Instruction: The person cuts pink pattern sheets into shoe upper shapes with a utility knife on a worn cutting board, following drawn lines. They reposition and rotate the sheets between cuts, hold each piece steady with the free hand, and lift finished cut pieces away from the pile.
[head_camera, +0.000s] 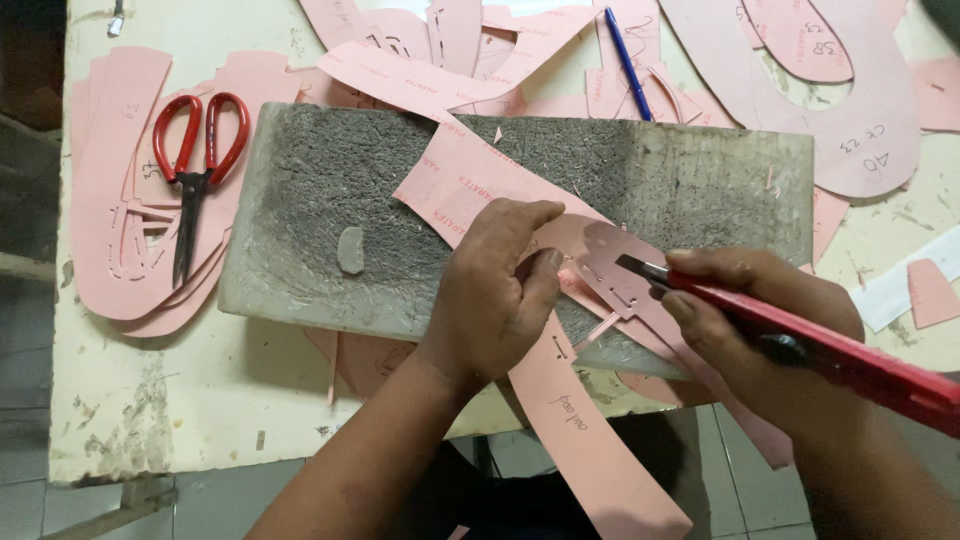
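Right hand (760, 320) gripping cutter (800, 345), scissors (195, 165) aside
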